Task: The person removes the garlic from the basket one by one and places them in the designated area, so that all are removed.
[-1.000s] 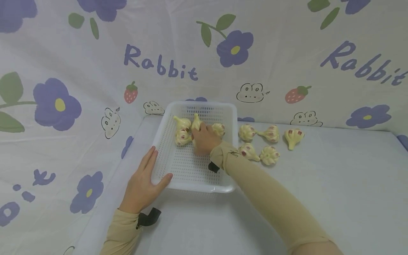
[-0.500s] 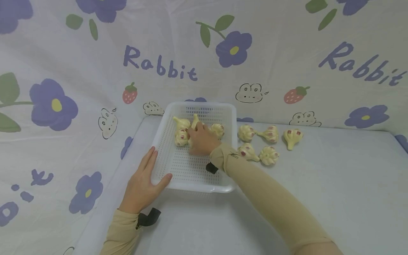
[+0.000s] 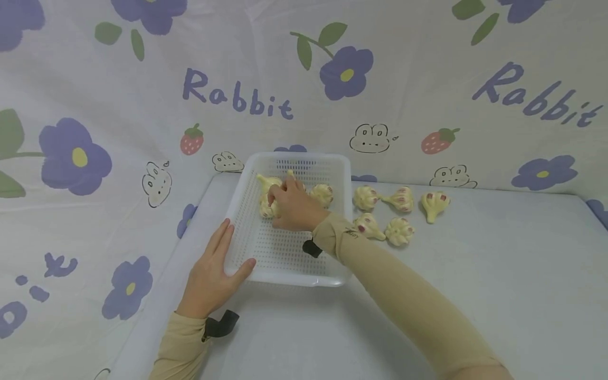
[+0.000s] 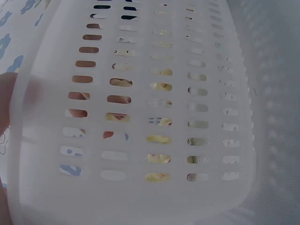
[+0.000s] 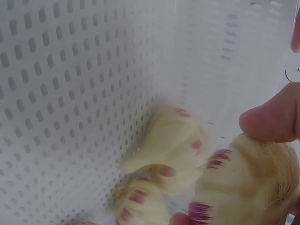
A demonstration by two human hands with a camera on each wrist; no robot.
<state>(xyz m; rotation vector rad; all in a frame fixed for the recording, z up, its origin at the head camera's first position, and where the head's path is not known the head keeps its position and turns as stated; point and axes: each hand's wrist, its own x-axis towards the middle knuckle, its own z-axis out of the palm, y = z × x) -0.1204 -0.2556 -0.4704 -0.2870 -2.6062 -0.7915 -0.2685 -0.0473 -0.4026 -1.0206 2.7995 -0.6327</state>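
A white perforated plastic basket (image 3: 299, 279) stands on the table with several garlic bulbs inside. My left hand (image 3: 211, 277) lies at its near left corner, fingers straight along the left side and thumb over the rim. My right hand (image 3: 299, 206) reaches into the basket and pinches a garlic bulb (image 5: 239, 183) between thumb and fingers, seen close up in the right wrist view. Beside that bulb lie another garlic bulb (image 5: 173, 145) and a lower garlic bulb (image 5: 143, 204). To the right of my hand sits one more bulb (image 3: 322, 195). The hand hides part of the group.
Several garlic bulbs lie on the white table (image 3: 475, 274) right of the basket, among them a bulb (image 3: 399, 231) and a bulb (image 3: 434, 205) farther right. Behind the table hangs a printed cloth (image 3: 404, 68) with flowers and rabbits. The basket's side wall (image 4: 136, 197) fills the left wrist view.
My right hand has shifted left inside the basket, from the middle bulbs to the left-hand ones. My left hand stays at the corner, and the bulbs on the table have not moved.
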